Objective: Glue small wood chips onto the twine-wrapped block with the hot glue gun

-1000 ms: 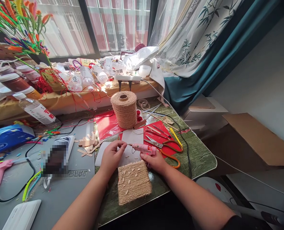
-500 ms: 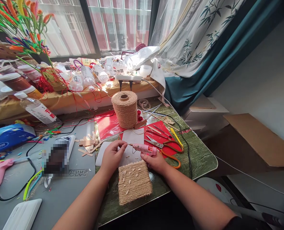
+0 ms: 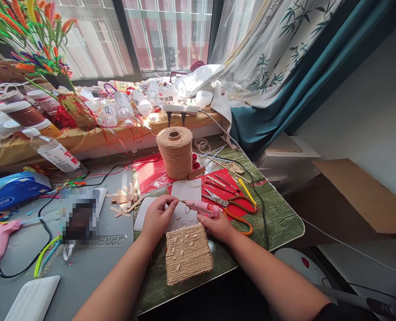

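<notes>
My right hand (image 3: 220,226) is wrapped round a pink glue gun (image 3: 202,207), its nozzle pointing left. At that nozzle, the thumb and forefinger of my left hand (image 3: 157,219) are pinched together; whatever is between them is too small to make out. Below both hands lies a flat square piece wrapped in twine (image 3: 194,261), with several small pale chips scattered on its upper face. White paper (image 3: 188,191) is spread under and beyond the glue gun. Orange-handled scissors (image 3: 233,206) lie open to the right, near my right hand.
A large twine spool (image 3: 175,156) stands behind the paper. Wooden sticks (image 3: 126,200) are heaped on the left. A yellow cutter (image 3: 247,191) rests on red sheets beside a black cord (image 3: 264,209). A second pink glue gun (image 3: 0,238) lies far left. Bottles (image 3: 59,154) crowd the sill.
The view has shifted very slightly. Both hands and the glue gun keep nearly the same pose.
</notes>
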Demonstrator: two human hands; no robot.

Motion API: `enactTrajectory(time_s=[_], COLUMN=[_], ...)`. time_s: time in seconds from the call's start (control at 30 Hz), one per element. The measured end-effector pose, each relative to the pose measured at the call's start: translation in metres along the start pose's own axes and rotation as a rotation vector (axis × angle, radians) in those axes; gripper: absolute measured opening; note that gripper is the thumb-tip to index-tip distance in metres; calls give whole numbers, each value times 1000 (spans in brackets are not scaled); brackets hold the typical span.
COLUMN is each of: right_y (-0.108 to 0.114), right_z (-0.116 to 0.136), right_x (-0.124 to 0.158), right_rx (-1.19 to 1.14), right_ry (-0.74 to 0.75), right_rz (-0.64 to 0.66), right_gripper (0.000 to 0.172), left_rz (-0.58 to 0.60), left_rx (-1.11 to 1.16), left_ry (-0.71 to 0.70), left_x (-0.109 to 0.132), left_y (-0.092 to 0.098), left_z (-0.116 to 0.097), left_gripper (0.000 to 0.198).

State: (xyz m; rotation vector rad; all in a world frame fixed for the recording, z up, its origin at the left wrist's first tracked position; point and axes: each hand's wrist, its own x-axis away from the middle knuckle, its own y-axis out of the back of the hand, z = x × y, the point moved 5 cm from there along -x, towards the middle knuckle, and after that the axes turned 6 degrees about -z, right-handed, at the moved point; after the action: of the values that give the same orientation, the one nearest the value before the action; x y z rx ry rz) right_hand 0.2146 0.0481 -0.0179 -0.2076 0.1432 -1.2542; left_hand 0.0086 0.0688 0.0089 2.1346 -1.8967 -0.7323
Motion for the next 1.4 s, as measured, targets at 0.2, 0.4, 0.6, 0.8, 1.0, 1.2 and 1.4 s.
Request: enactTrajectory(time_s=[0.2,0.4,0.6,0.8,1.0,1.2,1.4], right_y=[0,0,1,5,15,19,20], right_z=[2,1,1,-8,-14,-12,-12], right_x=[0,1,0,2,1,-1,-1], right_rx=[26,23,28,7,-57,-82,-119], right_ry=[1,-15,-32,-114,-171,-174,-149], right_rz=[-16,-35,-62,-74,-149,-193,-193], right_gripper=[47,44,43,46,33,30,28], left_rz=[12,10,2,-3,-18,-55,67], left_rx=[-3,1,-8,-15,-26,1,-31], left_ry=[0,0,1,7,24,-15,-289], left_x=[0,0,0,0,-1,7,54], left_y=[0,0,1,1,6,23,43], left_z=[-2,-3,-2,-1,1,-17,-82], left_gripper=[21,21,20,22,24,20,8])
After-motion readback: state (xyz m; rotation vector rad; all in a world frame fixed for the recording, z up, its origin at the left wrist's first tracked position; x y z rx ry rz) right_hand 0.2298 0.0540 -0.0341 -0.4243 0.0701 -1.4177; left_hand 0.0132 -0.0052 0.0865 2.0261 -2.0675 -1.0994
